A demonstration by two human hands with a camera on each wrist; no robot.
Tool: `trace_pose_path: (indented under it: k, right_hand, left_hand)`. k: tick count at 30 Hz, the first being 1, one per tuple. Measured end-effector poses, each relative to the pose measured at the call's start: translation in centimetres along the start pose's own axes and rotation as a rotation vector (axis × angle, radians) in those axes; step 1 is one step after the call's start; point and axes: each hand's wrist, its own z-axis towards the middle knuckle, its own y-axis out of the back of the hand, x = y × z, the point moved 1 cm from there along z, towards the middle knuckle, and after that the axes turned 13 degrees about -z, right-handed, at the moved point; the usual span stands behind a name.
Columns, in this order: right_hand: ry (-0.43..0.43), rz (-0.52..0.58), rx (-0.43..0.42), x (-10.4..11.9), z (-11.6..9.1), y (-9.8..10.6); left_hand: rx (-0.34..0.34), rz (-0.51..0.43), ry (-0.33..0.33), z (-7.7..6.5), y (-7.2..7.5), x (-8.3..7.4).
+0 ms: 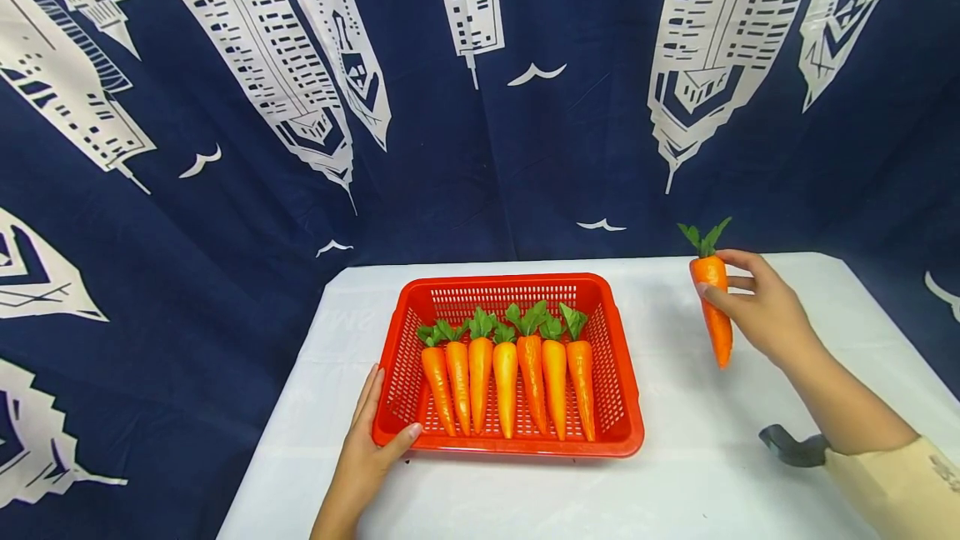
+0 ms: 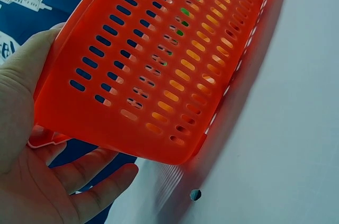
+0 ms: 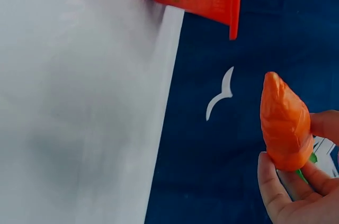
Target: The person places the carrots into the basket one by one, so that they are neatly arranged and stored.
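My right hand (image 1: 765,307) pinches an orange carrot (image 1: 716,307) with green leaves above the right part of the table, its tip pointing down. In the right wrist view the carrot (image 3: 286,123) shows tip first between thumb and fingers. A red plastic basket (image 1: 517,446) with slotted walls sits mid-table. Several carrots (image 1: 506,390) lie side by side in it, leaves toward the back. My left hand (image 1: 367,448) holds the basket's near left corner, thumb at the front rim and fingers along the left side. The left wrist view has this hand (image 2: 58,176) against the basket wall (image 2: 132,123).
The basket stands on a white-covered table (image 1: 697,482). Behind the table hangs a dark blue cloth (image 1: 480,173) printed with white buildings and birds. A dark strap-like piece (image 1: 795,447) sticks out by my right wrist.
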Motion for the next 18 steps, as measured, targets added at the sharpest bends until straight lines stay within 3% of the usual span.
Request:
trace_pose_path:
  k: [18]
  right_hand:
    - [0.202, 0.011, -0.03, 5.1, 0.0, -0.5]
  left_hand:
    - [0.004, -0.034, -0.006, 0.0, 0.0, 0.0]
